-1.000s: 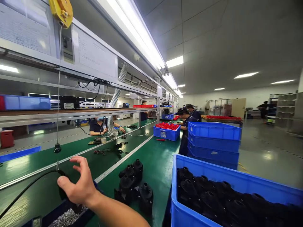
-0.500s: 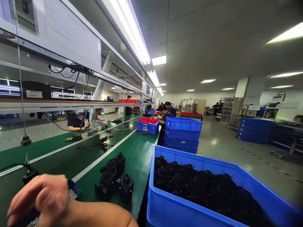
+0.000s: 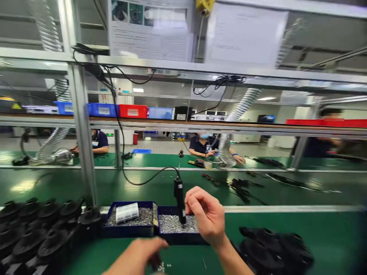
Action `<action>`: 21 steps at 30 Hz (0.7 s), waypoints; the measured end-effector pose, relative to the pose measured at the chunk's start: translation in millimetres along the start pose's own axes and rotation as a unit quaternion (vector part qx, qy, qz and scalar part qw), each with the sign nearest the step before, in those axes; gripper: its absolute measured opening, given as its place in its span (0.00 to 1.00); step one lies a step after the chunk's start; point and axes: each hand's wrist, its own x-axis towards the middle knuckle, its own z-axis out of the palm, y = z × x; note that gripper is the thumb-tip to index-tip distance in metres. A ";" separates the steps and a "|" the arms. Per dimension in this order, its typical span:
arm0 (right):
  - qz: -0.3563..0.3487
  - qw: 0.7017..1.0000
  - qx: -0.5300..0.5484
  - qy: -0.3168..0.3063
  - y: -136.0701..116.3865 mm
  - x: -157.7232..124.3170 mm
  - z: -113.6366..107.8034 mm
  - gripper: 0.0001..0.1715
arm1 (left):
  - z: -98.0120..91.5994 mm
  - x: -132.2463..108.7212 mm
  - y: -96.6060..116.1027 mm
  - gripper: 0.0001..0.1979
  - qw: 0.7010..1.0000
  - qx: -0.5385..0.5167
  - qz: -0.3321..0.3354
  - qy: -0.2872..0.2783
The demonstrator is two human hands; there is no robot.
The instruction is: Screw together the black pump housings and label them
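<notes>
A black electric screwdriver (image 3: 179, 200) stands upright, its tip down among small silver screws (image 3: 172, 224) in the right blue bin (image 3: 183, 239). Just right of its handle is my right hand (image 3: 207, 215), fingers loosely bent and thumb apart; whether they touch the tool I cannot tell. My left hand (image 3: 143, 254), blurred, hovers low in front of the bins with its forefinger stretched rightward and nothing visible in it. Below it, a few small bright pieces (image 3: 162, 267) lie on the green bench. The left blue bin (image 3: 129, 230) holds more screws and a white-labelled roll (image 3: 127, 212).
Rows of black round housings (image 3: 53, 242) stand at the left; several more (image 3: 275, 250) sit at the right. A metal post (image 3: 83, 141) and a shelf (image 3: 200, 124) rise ahead. Across the bench, a person (image 3: 203, 145) works beside a clear flexible duct (image 3: 226, 149).
My view has swung left from the aisle and blue crate to the bench and bins. The left hand has come into view. The right hand now appears beside the screwdriver.
</notes>
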 end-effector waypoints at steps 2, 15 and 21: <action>0.054 0.997 -0.031 -0.046 10.2 2.6 4.4 0.23 | -42.3 2.7 -15.4 0.18 0.969 0.137 -0.062 0.196; 0.215 0.937 -0.134 -0.242 94.5 -14.2 60.1 0.11 | -81.7 27.5 -103.6 0.36 0.933 0.230 -0.152 0.233; 0.195 0.936 -0.162 -0.245 118.5 -31.0 71.8 0.14 | -75.1 33.9 -112.2 0.42 0.963 0.077 -0.072 0.248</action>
